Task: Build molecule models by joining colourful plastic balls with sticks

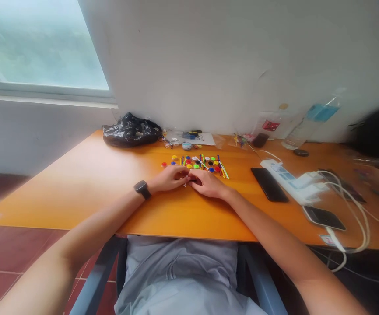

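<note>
My left hand (170, 178) and my right hand (207, 183) rest on the orange table (94, 175), fingertips meeting in a pinch around a small dark piece that I cannot make out. A black watch (142, 189) is on my left wrist. Just beyond the fingers lies a spread of small coloured round pieces (194, 162) in red, blue, yellow, green and white. Thin coloured sticks (222, 168) lie among them at the right.
A black plastic bag (130, 130) sits at the back left by the wall. A black phone (269, 184), a white power strip (288, 179) with white cables and another device (324, 217) lie to the right. Bottles and packets stand along the wall.
</note>
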Demonstrator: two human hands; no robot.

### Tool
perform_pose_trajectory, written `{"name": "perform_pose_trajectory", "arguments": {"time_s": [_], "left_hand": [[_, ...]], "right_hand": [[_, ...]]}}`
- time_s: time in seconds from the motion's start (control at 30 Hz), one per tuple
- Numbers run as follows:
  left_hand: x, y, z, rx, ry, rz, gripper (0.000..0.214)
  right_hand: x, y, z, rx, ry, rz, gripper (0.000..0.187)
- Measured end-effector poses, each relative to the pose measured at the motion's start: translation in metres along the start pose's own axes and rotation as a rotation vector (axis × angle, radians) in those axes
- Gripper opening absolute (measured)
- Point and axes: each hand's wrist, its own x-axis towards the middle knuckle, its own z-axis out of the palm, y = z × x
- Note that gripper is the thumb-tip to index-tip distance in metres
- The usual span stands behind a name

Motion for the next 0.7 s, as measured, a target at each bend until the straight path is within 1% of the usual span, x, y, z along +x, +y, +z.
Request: {"name": "perform_pose_trajectory", "arguments": {"time_s": [0.37, 0.7], "left_hand": [[0.0008, 0.0017, -0.0028, 0.026, -0.017, 0.044, 0.024], [0.0009, 0.0028, -0.0054, 0.044, -0.047, 0.049, 0.023]], "right_hand": [[-0.0001, 0.0002, 0.0002, -0.009, -0.012, 0.007, 0.003], [0.0006, -0.0001, -0.0004, 0.001, -0.025, -0.007, 0.004]]}}
